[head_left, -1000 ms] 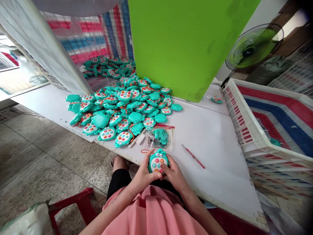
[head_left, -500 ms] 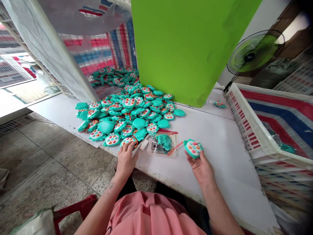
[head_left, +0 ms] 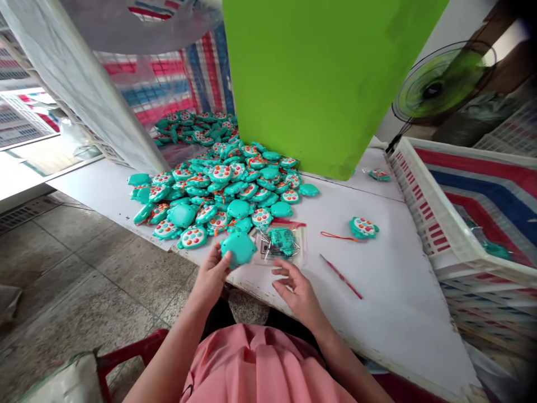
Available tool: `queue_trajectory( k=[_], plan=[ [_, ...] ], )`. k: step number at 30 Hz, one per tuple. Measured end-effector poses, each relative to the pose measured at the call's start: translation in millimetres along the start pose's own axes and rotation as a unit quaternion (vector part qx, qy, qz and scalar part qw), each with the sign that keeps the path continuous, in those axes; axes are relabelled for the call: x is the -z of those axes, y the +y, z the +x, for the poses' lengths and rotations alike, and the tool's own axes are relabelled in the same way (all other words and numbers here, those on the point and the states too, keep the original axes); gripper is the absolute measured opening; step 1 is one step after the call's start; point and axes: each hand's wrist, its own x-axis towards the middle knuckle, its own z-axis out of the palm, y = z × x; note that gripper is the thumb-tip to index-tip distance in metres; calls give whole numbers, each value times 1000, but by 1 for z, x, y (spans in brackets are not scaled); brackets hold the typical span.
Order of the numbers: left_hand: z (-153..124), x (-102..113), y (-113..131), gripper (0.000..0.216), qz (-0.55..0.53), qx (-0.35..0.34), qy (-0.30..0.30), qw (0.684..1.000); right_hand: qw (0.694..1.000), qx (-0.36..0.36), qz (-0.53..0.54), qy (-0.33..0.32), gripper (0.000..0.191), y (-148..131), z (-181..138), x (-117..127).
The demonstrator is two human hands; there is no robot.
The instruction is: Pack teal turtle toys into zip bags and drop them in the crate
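My left hand (head_left: 213, 274) grips a turquoise turtle-shaped toy (head_left: 238, 248), its plain smooth side facing up, with an orange cord at its far side. To the right of it, my right hand (head_left: 296, 291) is held with fingers apart and nothing in them. Just beyond that hand lies a clear zip bag (head_left: 300, 243) with a turquoise piece inside. Farther right, a turtle toy (head_left: 364, 228) rests with its coloured buttons up and its orange cord loop stretched leftward. Between that toy and the table's front edge lies a thin red pointed tool (head_left: 342, 277).
A large heap of the same toys (head_left: 201, 184) covers the table's left and back. Behind it stands a tall green panel (head_left: 327, 84). A white crate (head_left: 423, 212) with striped lining borders the right side, with a fan (head_left: 434, 89) behind. A bagged toy (head_left: 378, 174) lies near the crate.
The toy from my right hand now lies on the table at right, and that hand has moved left, emptied. My left hand has lifted a toy beside the heap. The red tool now shows.
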Motion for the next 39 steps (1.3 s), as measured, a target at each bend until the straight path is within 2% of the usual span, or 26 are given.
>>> queue_trajectory(
  k=[2, 4, 8, 12, 17, 20, 22, 24, 26, 29, 31, 33, 35, 39],
  plan=[
    [-13, -17, -3, 48, -113, 69, -46, 990, 994, 73, -84, 7, 64, -2, 2, -7],
    [-23, -30, -8, 49, -170, 113, -74, 976, 984, 107, -140, 3, 79, -4, 3, -11],
    [-36, -43, -15, 57, -212, 161, -97, 959, 986, 86, -142, -3, 87, -6, 1, -13],
    [-42, -49, -16, 54, -214, 171, -121, 954, 994, 42, -96, 25, 73, -6, 4, -11],
    [-52, -52, -24, 61, -195, 177, -130, 956, 986, 43, -135, 91, 29, -8, 14, -14],
    [-59, -50, -26, 63, -200, 188, -142, 951, 988, 18, -121, 92, 31, -6, 16, -3],
    [-62, -48, -26, 59, -213, 208, -152, 943, 981, 13, -144, 128, 32, 1, 16, 19],
    [-64, -45, -26, 55, -222, 237, -155, 933, 951, 49, -241, 190, 31, 15, 13, 51],
    [-65, -44, -28, 54, -218, 261, -163, 926, 889, 93, -384, 233, 33, 34, 8, 85],
    [-67, -43, -35, 66, -168, 262, -184, 932, 815, 79, -531, 220, 33, 61, -2, 123],
    [-67, -45, -39, 78, -118, 246, -189, 943, 795, 59, -572, 193, 31, 70, -8, 134],
    [-67, -46, -39, 87, -74, 228, -192, 952, 798, 53, -576, 169, 29, 70, -12, 135],
    [-65, -46, -37, 92, -46, 214, -204, 954, 825, 58, -542, 149, 28, 61, -14, 128],
    [-58, -43, -35, 82, -17, 209, -249, 945, 929, 51, -359, 71, 30, 31, -18, 98]
  ],
)
